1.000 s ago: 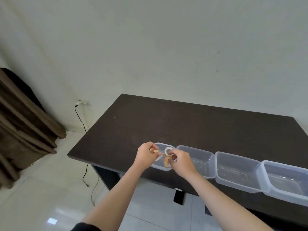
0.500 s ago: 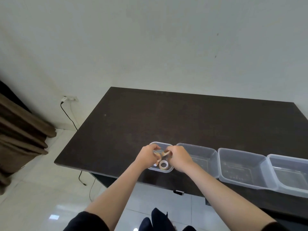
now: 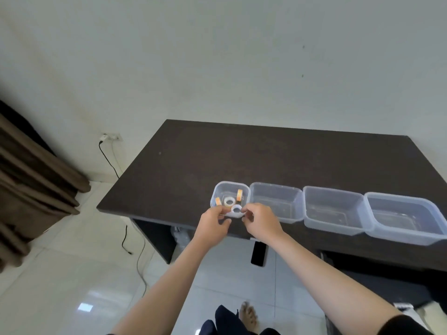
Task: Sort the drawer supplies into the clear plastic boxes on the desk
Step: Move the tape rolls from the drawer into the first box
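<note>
Head view: both forearms reach forward and up from the bottom edge, converging at the near rim of the leftmost box (image 3: 231,189). Left hand (image 3: 214,220) is knuckles-up, fingers curled inward; right hand (image 3: 260,220) mirrors it, fingers bent toward the left hand. Between the two sets of fingertips sits a white tape roll (image 3: 236,211), lying flat at the near end of the box; left grip appears pinched on its left edge, right grip touches its right edge, though whether the right one is truly clamped on it I cannot tell. Further inside the same box: a second white roll (image 3: 228,202) lying flat, and two orange rolls standing on edge, one at the left wall (image 3: 218,201), one toward the far right (image 3: 239,193). Three more clear boxes (image 3: 333,209) run rightward in a touching row along the near edge of the dark tabletop (image 3: 266,155). Below: tiled floor (image 3: 72,274), a bare foot (image 3: 249,315).
</note>
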Available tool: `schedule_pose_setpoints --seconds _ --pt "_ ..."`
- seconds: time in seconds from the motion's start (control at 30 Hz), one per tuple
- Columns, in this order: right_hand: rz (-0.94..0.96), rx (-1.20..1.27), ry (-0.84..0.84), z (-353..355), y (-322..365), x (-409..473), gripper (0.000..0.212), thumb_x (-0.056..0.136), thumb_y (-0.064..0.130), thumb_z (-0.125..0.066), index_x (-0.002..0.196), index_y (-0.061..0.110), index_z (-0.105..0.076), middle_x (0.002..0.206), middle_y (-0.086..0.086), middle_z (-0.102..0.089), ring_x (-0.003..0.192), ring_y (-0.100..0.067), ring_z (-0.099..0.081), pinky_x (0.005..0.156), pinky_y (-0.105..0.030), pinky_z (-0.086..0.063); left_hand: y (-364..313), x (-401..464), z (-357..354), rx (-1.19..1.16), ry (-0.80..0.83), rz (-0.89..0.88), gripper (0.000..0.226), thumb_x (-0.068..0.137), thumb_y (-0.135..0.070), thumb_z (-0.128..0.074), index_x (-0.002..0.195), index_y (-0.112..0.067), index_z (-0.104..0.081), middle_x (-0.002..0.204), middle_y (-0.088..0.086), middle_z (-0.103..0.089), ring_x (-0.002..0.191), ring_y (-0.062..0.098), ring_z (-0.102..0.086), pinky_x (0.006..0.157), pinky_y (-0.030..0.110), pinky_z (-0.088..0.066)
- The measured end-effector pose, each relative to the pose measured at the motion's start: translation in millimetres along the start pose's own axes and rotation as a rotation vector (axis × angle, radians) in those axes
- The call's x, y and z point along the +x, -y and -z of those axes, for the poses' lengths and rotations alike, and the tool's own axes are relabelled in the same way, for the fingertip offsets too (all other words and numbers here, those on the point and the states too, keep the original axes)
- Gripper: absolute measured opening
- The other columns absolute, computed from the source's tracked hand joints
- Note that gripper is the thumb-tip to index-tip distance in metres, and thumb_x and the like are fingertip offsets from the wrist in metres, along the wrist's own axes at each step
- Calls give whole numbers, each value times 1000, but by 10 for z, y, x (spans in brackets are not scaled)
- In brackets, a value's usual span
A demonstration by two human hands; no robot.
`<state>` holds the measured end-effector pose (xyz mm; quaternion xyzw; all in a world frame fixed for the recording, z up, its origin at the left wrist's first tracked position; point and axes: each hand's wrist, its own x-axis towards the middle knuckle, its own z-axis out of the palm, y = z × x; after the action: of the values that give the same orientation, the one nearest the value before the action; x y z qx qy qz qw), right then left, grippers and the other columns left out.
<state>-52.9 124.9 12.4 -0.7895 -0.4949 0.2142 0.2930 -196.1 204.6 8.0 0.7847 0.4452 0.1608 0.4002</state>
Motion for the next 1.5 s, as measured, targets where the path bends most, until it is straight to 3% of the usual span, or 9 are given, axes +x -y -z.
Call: schedule_pose_setpoints --seconds 0.17,0.3,0.4,0.6,0.93,1.13,1.33,1.43,1.5 --pt "-12 12 39 -107 -226 -729 21 84 17 -61 104 21 -66 94 3 -64 84 -12 -57 73 -30 -47 36 -634 -347 2 14 31 26 85 -12 -62 112 -12 -63 110 -1 -65 98 12 -59 86 17 -40" --pt "-111 64 46 -73 -479 -1285 21 84 21 -63 105 22 -66 92 5 -67 82 -13 -61 76 -32 -52 -19 -1025 -775 5 137 52 25 87 -16 -62 111 -10 -64 111 4 -67 101 18 -62 92 25 -47" --pt "-177 78 39 11 -734 -1676 19 85 20 -62 103 22 -66 87 7 -63 78 -12 -60 72 -33 -53 -135 -1288 -1115 -3 241 27 24 89 -18 -60 112 -11 -61 110 2 -65 103 15 -60 84 21 -44" --pt "-313 100 21 320 -1349 -2154 19 84 19 -64 102 23 -66 87 7 -64 73 -8 -59 71 -26 -52 -425 -1498 -1785 -10 363 -32 25 90 -20 -59 114 -14 -60 111 0 -63 101 12 -59 83 19 -44" --pt "-455 37 64 1050 -2551 -2556 20 84 18 -54 96 24 -69 90 3 -68 79 -17 -62 74 -32 -53 -1027 -1630 -2953 -32 457 55 22 88 -15 -60 110 -15 -62 109 0 -64 94 11 -59 80 18 -45" --pt "-539 1 273 1215 -3280 -2794 21 84 15 -58 103 21 -66 88 2 -64 81 -17 -61 75 -29 -52 -1043 -1631 -3538 51 484 169 23 85 -16 -64 108 -17 -63 108 -3 -62 90 9 -57 81 19 -45" --pt "-626 20 454 1166 -3764 -2881 27 78 3 -60 100 15 -69 89 2 -64 87 -17 -62 73 -22 -49 -815 -1663 -3823 176 637 387 33 77 -17 -73 108 -14 -63 96 1 -62 85 14 -58 85 28 -50" --pt "-641 33 496 1133 -3965 -2912 25 75 1 -63 88 21 -70 80 10 -63 84 -19 -63 80 -31 -55 -739 -1696 -3902 216 719 439 33 76 -18 -75 106 -15 -63 98 4 -65 84 18 -61 78 30 -52" --pt "-621 43 509 1055 -4171 -2944 32 72 -2 -61 75 29 -66 72 7 -61 80 -25 -64 79 -41 -57 -712 -1701 -3937 236 733 447 33 74 -16 -76 105 -16 -63 101 5 -67 88 21 -64 78 30 -53"
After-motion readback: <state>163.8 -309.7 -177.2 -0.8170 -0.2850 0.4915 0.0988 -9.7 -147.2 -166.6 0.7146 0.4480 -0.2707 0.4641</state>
